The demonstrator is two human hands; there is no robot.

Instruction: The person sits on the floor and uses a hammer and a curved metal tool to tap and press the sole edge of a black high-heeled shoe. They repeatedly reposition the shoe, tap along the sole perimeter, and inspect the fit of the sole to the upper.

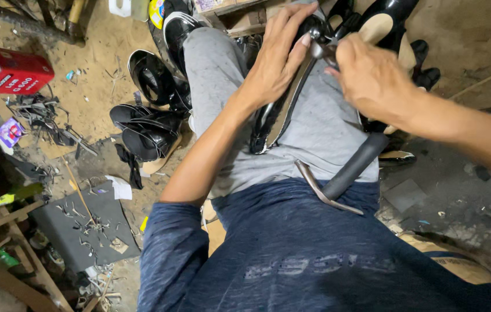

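The glossy black shoe upper (268,124) on the lap has a pale tan inner strip; the long-handled metal pincers (343,173) pair dull grey steel with a black grip; the trousers (315,121) are light grey with faint speckles; the long-sleeved shirt (292,254) is mottled dark blue; the rectangular box (11,72) is bright red; the finished shoes (147,130) on the floor are shiny black.

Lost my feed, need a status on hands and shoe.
Left hand pressing black shoe on lap. Right hand gripping pincers at its toe. Nothing blocking.
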